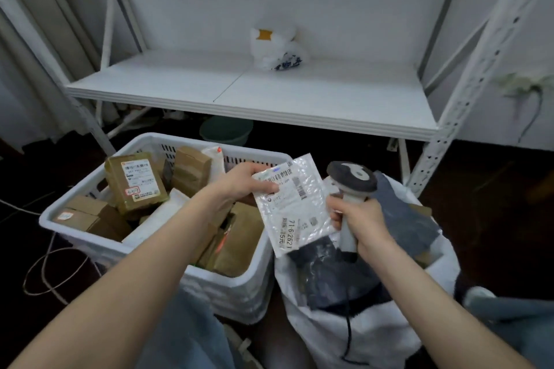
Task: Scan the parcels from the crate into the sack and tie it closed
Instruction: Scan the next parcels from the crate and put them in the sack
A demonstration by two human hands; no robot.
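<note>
A white plastic crate on the floor at left holds several brown cardboard parcels and a white one. My left hand grips the top left edge of a white bubble mailer with a printed barcode label, held between the crate and the sack. My right hand is closed around the grip of a handheld barcode scanner, whose dark head sits just right of the mailer. Below it stands the open white sack, with dark grey bagged parcels inside. The scanner's black cable hangs down the sack's front.
A white metal shelf stands behind, with a crumpled white plastic bag on it. A green basin sits under the shelf. Loose cord lies on the dark floor at left. My knees in blue fabric are at the bottom.
</note>
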